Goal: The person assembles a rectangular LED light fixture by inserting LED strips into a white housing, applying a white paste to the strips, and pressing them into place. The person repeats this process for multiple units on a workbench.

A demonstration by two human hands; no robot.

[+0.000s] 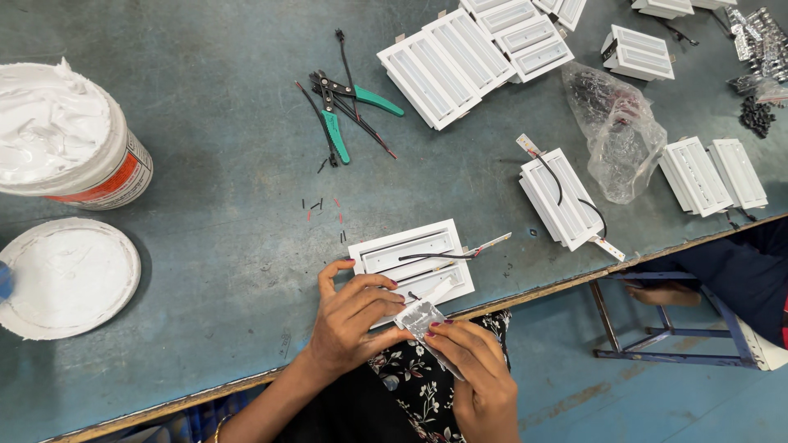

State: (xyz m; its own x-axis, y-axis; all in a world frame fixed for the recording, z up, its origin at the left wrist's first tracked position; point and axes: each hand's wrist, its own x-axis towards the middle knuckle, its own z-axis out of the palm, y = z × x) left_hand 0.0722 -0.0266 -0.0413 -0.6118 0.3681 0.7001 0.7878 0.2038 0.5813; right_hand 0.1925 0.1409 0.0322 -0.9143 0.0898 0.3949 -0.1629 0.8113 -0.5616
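While the left hand (353, 316) curls loosely over a white slotted light housing (410, 261) at the table's (205, 205) near edge, the right hand (476, 369) pinches what looks like a small silvery foil packet (423, 318) between closed fingertips. Farther left stand an open white paste tub (61, 135) with an orange label band, its round lid (66, 277) beside it, and green-handled cutters (349, 102) beyond.

My feed: bright, even overhead light; soft short shadows under tub (61, 135) and lid (66, 277); mild glare on plastic bag (621, 135); sharp centre, slight edge stretch.
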